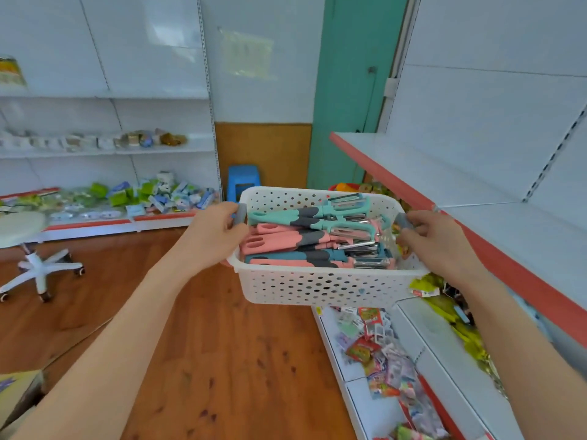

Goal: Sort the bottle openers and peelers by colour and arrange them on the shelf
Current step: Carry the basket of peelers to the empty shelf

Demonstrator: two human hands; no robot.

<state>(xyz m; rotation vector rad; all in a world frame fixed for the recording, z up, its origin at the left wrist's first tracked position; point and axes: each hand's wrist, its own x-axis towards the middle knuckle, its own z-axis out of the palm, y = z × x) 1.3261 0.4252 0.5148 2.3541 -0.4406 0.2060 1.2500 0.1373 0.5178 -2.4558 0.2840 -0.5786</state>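
The white perforated basket (317,287) is hanging in the air, level, carried by both hands at its short ends. The left grip (219,230) is curling round the grey handle (241,212) on the left end. The right grip (435,239) is pinching the matching grey handle (405,221) on the right end, fingers folded over it.

Inside, the bottle openers and peelers are lying stacked lengthwise, handles pointing left and metal heads (359,246) bunching at the right. The mint-green ones (286,214) are sitting on top toward the far wall, the pink ones (273,241) are filling the middle, and the dark teal ones (286,256) are showing near the front wall. Each handle is wearing a dark grey band. Colours are lying mixed in one pile.

The basket's right end is sitting just beside the red front edge (381,173) of the shelf (476,173), whose white board is running away to the right. Beneath the basket's near right corner a lower shelf (413,315) is holding loose packets (365,347). To the left, wooden floor (190,360) is stretching between the basket and the far shelving (104,154), with a white swivel stool (35,249) well apart and a blue stool (243,182) standing behind the basket.
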